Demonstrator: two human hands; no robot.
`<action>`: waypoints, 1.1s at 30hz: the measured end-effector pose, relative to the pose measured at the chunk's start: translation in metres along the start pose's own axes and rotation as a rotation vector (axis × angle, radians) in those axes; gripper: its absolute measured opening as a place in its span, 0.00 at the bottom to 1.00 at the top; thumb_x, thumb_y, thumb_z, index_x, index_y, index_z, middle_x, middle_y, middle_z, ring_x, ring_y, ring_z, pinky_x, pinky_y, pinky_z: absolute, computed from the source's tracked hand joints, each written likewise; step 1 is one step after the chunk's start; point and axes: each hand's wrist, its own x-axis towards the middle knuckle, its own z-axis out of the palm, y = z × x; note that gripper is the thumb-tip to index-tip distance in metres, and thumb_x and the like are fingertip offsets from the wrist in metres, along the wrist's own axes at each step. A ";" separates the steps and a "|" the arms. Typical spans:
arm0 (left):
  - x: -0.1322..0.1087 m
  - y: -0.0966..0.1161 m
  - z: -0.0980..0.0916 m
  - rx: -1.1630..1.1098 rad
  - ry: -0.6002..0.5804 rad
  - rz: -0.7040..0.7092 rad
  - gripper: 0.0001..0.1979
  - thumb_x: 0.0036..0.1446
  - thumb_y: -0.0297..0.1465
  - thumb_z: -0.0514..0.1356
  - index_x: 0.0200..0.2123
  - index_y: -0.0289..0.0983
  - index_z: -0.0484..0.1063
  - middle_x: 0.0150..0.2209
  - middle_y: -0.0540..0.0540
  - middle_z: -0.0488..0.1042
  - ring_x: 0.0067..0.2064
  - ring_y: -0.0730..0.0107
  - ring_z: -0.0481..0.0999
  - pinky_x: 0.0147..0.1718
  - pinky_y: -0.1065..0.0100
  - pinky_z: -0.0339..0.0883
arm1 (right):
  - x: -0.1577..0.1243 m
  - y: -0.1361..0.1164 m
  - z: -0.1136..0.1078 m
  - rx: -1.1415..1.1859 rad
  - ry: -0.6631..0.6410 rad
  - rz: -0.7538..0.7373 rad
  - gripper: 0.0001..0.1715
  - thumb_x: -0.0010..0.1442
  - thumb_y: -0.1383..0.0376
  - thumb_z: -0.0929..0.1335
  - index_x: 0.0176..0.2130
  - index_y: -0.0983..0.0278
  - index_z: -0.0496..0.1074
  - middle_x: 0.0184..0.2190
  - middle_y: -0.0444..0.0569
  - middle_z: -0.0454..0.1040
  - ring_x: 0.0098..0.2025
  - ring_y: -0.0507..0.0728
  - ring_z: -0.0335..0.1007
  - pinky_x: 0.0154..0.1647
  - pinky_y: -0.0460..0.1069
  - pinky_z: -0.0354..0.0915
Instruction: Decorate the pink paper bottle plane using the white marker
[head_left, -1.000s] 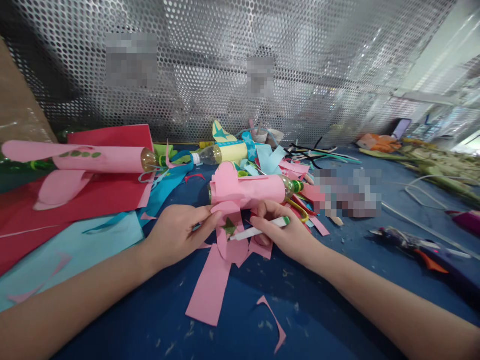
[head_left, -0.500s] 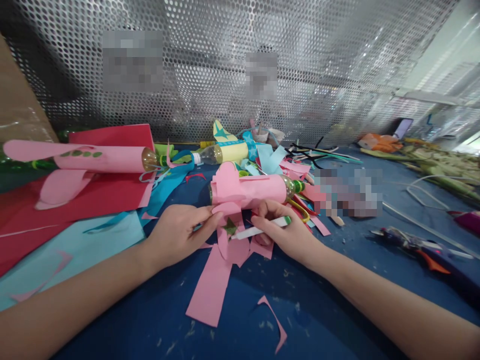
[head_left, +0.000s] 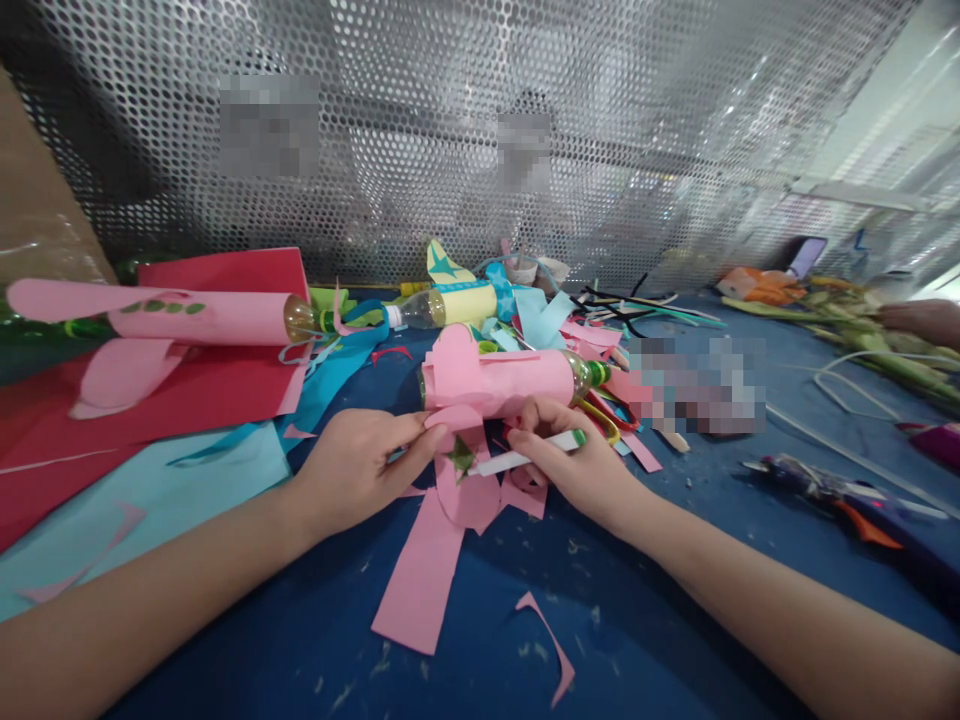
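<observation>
In front of me lies a plastic bottle wrapped in pink paper (head_left: pixel 525 380), its green cap to the right and pink paper fins at its left end. My left hand (head_left: pixel 360 465) pinches the edge of the lower pink paper fin (head_left: pixel 450 490), thumb and fingers closed on it. A dark green star (head_left: pixel 462 456) is coloured on that fin. My right hand (head_left: pixel 566 455) grips a white marker (head_left: pixel 506 463) with a green end, its tip beside the star. Pink paper scraps (head_left: pixel 424 580) lie under and below the fin.
Another pink-wrapped bottle (head_left: pixel 217 318) rests on red paper (head_left: pixel 225 400) at left. A yellow-wrapped bottle (head_left: pixel 461 303) lies behind. At right are a glue gun (head_left: pixel 862 500), a white cord (head_left: pixel 855 465), dried husks (head_left: pixel 870 320) and another person's hand (head_left: pixel 922 320).
The marker in my right hand has shifted slightly right. My left hand keeps its hold on the fin. Another person's hand has come into view at the far right.
</observation>
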 end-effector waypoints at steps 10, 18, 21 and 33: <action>0.000 -0.001 0.000 0.002 0.009 -0.003 0.24 0.69 0.36 0.49 0.26 0.36 0.77 0.17 0.51 0.72 0.19 0.73 0.72 0.19 0.71 0.54 | -0.001 0.001 0.001 0.013 -0.030 0.017 0.15 0.53 0.60 0.70 0.24 0.60 0.60 0.12 0.34 0.63 0.14 0.48 0.58 0.17 0.44 0.56; 0.000 0.001 -0.001 0.007 0.004 -0.015 0.24 0.69 0.36 0.48 0.26 0.37 0.77 0.16 0.51 0.72 0.18 0.73 0.71 0.19 0.71 0.54 | -0.001 -0.001 0.002 -0.017 -0.060 0.045 0.17 0.53 0.60 0.71 0.23 0.60 0.59 0.11 0.36 0.63 0.14 0.48 0.57 0.17 0.44 0.52; 0.000 0.001 -0.001 0.004 0.004 -0.015 0.24 0.70 0.36 0.48 0.26 0.37 0.77 0.17 0.51 0.74 0.19 0.73 0.72 0.20 0.71 0.55 | -0.001 -0.001 0.003 0.000 -0.057 0.040 0.17 0.53 0.61 0.71 0.23 0.60 0.59 0.11 0.36 0.63 0.14 0.48 0.56 0.17 0.44 0.52; -0.001 -0.001 0.000 0.003 -0.004 -0.017 0.24 0.69 0.37 0.48 0.27 0.37 0.77 0.17 0.51 0.74 0.20 0.72 0.72 0.20 0.70 0.55 | -0.001 0.002 0.002 -0.005 -0.050 0.025 0.17 0.54 0.58 0.71 0.24 0.60 0.59 0.12 0.36 0.63 0.15 0.49 0.57 0.18 0.45 0.54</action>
